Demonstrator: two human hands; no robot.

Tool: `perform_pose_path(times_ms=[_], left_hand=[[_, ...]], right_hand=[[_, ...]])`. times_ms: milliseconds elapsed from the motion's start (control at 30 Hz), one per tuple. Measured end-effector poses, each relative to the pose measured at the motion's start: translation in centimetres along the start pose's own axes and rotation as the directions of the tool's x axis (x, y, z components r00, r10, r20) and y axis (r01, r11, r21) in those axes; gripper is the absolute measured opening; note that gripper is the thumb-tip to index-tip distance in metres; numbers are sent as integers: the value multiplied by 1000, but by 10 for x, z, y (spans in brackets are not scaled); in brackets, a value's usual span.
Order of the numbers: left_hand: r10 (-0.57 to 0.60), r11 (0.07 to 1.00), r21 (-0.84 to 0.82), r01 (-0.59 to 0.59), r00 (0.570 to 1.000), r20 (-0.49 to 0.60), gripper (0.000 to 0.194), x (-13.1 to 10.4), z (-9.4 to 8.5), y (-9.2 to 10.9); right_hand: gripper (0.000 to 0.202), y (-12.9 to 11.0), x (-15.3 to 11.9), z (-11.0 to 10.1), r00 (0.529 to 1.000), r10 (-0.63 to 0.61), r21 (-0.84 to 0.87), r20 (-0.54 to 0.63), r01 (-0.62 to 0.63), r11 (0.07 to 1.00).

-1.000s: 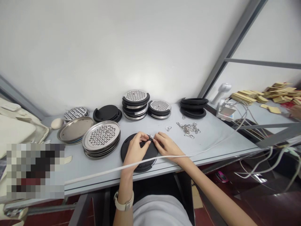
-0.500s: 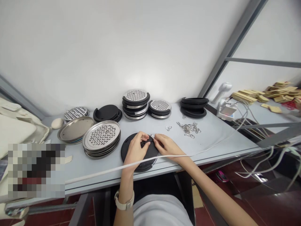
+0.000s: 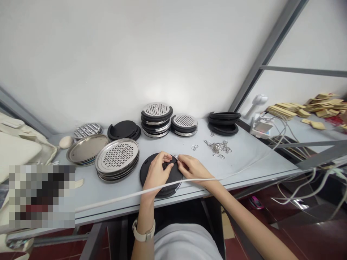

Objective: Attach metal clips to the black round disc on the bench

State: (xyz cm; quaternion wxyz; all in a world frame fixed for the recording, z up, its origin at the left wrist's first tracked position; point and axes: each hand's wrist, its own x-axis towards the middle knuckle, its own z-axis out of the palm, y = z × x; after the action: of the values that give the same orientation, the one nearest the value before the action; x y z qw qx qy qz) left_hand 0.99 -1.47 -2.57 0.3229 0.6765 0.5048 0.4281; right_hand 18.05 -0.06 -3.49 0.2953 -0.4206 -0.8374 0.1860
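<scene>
A round black disc (image 3: 146, 169) lies near the table's front edge. My left hand (image 3: 158, 174) rests on it from the left, with fingers curled and the thumb and fingertips gripping near its far right rim. My right hand (image 3: 194, 169) is closed at that same rim, pinching a small silver metal clip (image 3: 176, 157). Its lower part is hidden by my fingers, so I cannot tell whether it passes through the disc. Farther right lies a loose heap of similar metal clips (image 3: 217, 147), with a single clip (image 3: 194, 147) nearer to my hand.
Stacked perforated metal plates (image 3: 119, 155) stand left of the disc. At the back are stacks of black-rimmed grater discs (image 3: 156, 117) and empty black rings (image 3: 223, 128). A white cable (image 3: 187, 180) crosses in front of my hands. Wooden pieces (image 3: 282, 111) lie far right.
Almost nothing differs. The metal clip at the disc's rim has shifted very slightly between my fingertips, while both hands stay in place.
</scene>
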Motion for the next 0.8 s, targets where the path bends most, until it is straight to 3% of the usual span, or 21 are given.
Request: perform_pose_path(times_ms=[433, 600, 800], left_hand=[[-2, 1000, 11, 3, 998, -59, 6, 1, -1, 3], [-6, 1000, 10, 7, 997, -72, 20, -1, -2, 6], [-10, 999, -35, 7, 996, -83, 15, -3, -7, 6]], right_hand=[[19, -1, 0, 0, 999, 28, 31, 28, -29, 999], [18, -1, 0, 0, 999, 38, 40, 26, -39, 998], [18, -2, 0, -1, 999, 38, 24, -3, -38, 999]])
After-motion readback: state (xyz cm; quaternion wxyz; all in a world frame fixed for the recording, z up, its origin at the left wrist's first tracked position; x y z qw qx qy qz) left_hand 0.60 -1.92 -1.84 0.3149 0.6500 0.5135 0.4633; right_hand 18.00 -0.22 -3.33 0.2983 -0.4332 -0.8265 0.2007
